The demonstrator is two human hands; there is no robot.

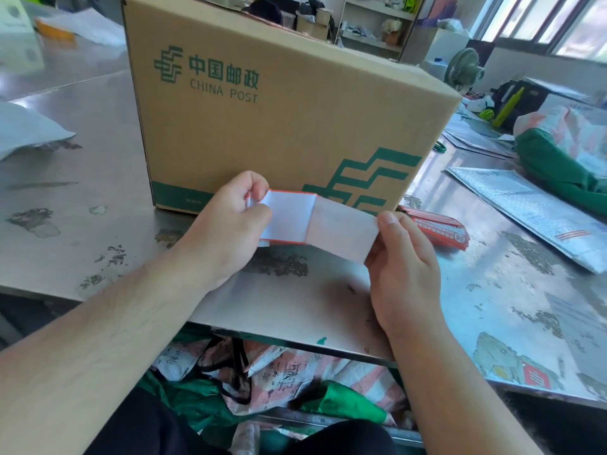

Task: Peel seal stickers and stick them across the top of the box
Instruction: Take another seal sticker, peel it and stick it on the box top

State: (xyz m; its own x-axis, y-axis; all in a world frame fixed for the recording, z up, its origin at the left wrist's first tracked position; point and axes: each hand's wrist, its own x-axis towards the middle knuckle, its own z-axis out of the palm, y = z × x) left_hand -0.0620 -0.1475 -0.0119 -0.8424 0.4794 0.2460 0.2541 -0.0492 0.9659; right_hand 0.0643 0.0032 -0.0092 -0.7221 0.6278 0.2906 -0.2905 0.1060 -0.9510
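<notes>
Scuffed steel tabletop (82, 198), blotched with dark residue, backed by a cluttered workroom with shelves and windows. Toward its far edge, a brown cardboard box (279, 110) printed CHINA POST in green, upright, one corner turned toward the right edge. Just in front of the box's lower face, above the near edge, a seal sticker strip (312, 221) stretched flat between two hands held apart. Left hand (230, 221) clamped on the strip's left end, thumb and curled fingers pinching the white half with the orange-red border. Right hand (404, 267) pinching the right end, thumb on the near face of the paler half, fingers behind. Whether sticker or backing on either half: cannot tell. Beside the right hand, lying on the metal, a crumpled red printed scrap (440, 228). Further toward the right edge, a silver bubble mailer (532, 208) and a green bag (558, 165); small fan (463, 68) well behind them. At the left edge, a white sheet (26, 129). Below the near edge, heaped woven sacks (279, 372).
</notes>
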